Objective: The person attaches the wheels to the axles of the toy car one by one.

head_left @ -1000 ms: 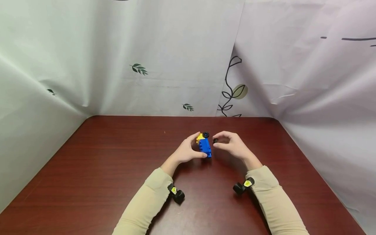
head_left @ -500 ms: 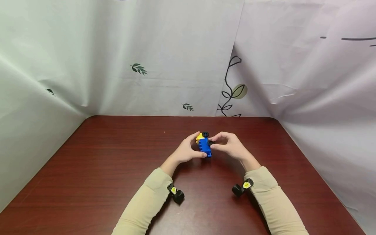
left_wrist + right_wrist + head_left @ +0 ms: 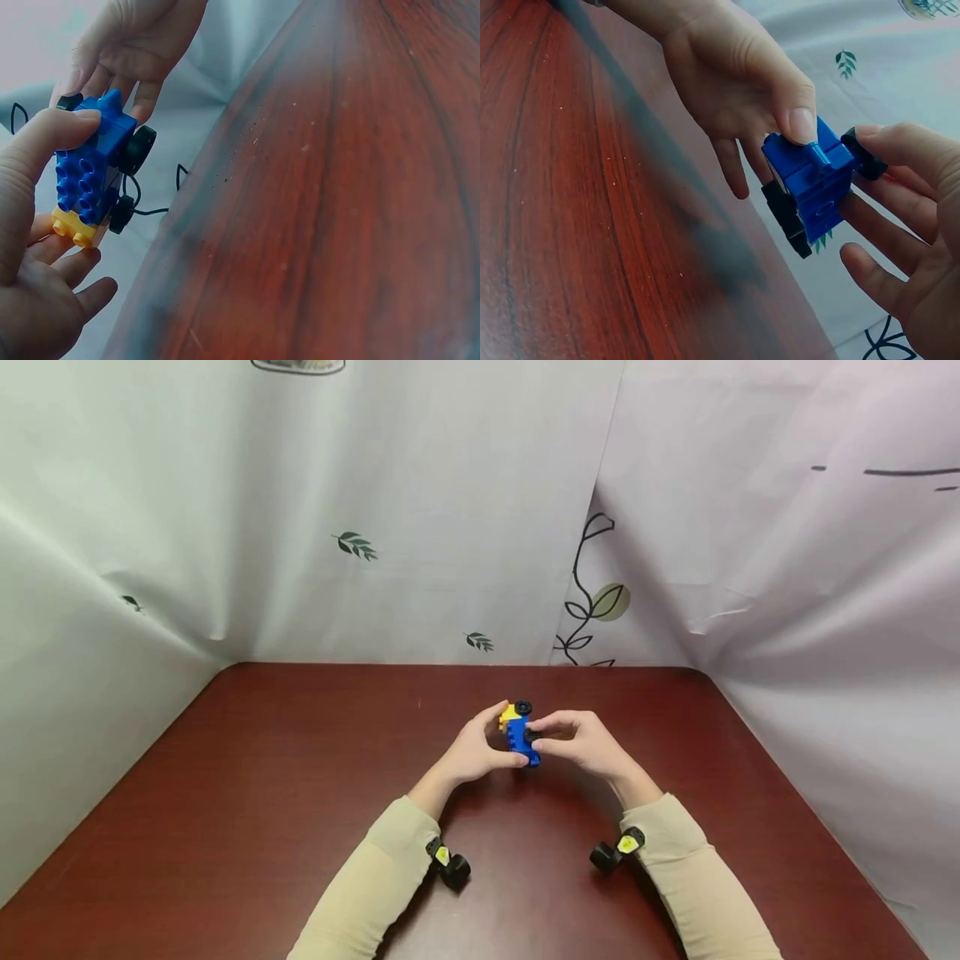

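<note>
A toy car of blue building blocks with a yellow block at one end is held up over the table. My left hand grips it lengthwise, thumb on the blue end and fingers toward the yellow end. With thumb and fingertips, my right hand pinches a small black wheel at the car's side. Whether that wheel is fixed there I cannot tell. Two other black wheels are on the opposite side in the left wrist view. Another wheel shows beside the yellow block.
Below the hands lies a dark red-brown wooden table. Pale cloth printed with leaves hangs behind it and along both sides. A small black camera is strapped to the left wrist, and a like camera to the right.
My right hand has moved left, carrying the wheel from apart from the car up against its side. The left hand keeps its grip. The head view has tilted slightly upward.
</note>
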`<move>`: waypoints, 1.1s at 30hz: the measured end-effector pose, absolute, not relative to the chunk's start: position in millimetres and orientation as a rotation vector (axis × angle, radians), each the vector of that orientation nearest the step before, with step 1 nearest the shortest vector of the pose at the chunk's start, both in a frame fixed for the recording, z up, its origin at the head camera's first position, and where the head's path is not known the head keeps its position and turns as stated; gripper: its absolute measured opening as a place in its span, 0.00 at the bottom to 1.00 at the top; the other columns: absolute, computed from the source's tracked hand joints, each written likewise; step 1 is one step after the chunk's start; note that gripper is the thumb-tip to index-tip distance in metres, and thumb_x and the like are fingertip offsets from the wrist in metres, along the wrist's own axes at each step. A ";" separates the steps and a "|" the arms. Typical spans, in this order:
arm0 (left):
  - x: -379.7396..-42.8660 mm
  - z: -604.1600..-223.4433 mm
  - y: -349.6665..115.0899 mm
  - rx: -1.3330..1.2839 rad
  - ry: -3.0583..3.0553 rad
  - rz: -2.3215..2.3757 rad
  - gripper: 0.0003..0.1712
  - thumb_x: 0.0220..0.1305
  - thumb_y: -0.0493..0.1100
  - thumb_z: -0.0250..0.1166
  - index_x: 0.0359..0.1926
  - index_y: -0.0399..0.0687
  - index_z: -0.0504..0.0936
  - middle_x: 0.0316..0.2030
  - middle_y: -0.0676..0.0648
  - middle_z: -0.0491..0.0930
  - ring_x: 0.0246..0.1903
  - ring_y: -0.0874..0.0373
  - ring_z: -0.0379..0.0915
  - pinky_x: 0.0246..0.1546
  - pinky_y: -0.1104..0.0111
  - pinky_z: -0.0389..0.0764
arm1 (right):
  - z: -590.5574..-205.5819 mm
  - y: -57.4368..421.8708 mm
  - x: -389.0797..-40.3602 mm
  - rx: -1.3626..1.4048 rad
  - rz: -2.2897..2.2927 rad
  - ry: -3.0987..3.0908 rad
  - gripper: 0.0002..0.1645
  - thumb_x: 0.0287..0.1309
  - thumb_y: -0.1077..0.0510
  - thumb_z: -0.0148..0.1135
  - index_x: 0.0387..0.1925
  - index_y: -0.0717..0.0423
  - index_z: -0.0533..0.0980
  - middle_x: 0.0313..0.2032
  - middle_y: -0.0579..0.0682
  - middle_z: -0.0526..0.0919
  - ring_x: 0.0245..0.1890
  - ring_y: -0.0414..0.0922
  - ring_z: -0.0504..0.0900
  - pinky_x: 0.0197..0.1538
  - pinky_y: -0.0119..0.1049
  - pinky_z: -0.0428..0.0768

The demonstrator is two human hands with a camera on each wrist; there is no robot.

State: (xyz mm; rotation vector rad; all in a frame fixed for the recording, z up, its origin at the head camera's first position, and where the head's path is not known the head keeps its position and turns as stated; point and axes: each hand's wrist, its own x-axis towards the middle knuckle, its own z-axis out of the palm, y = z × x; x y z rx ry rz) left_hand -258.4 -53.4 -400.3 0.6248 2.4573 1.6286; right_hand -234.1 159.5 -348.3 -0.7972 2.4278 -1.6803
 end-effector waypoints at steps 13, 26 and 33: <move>-249.1 -403.0 -47.6 0.644 2.505 1.689 0.56 0.46 0.48 0.75 0.72 0.44 0.54 0.69 0.43 0.60 0.65 0.46 0.63 0.63 0.52 0.67 | -383.6 156.2 -247.0 -0.429 -1.820 2.236 0.23 0.63 0.51 0.58 0.53 0.60 0.67 0.51 0.58 0.73 0.42 0.45 0.78 0.49 0.46 0.81; -250.2 -401.0 -47.7 0.674 2.455 1.716 0.53 0.48 0.45 0.74 0.72 0.46 0.55 0.69 0.43 0.59 0.64 0.46 0.64 0.63 0.52 0.67 | -382.7 160.4 -248.9 -0.421 -1.699 1.953 0.30 0.67 0.40 0.47 0.65 0.44 0.54 0.62 0.61 0.60 0.46 0.50 0.81 0.50 0.46 0.81; -249.8 -398.9 -46.1 0.678 2.486 1.686 0.55 0.46 0.49 0.75 0.72 0.46 0.55 0.69 0.44 0.60 0.65 0.47 0.63 0.63 0.53 0.68 | -381.2 161.5 -247.7 -0.446 -1.762 1.877 0.33 0.68 0.43 0.48 0.68 0.36 0.49 0.63 0.64 0.58 0.47 0.52 0.81 0.52 0.49 0.79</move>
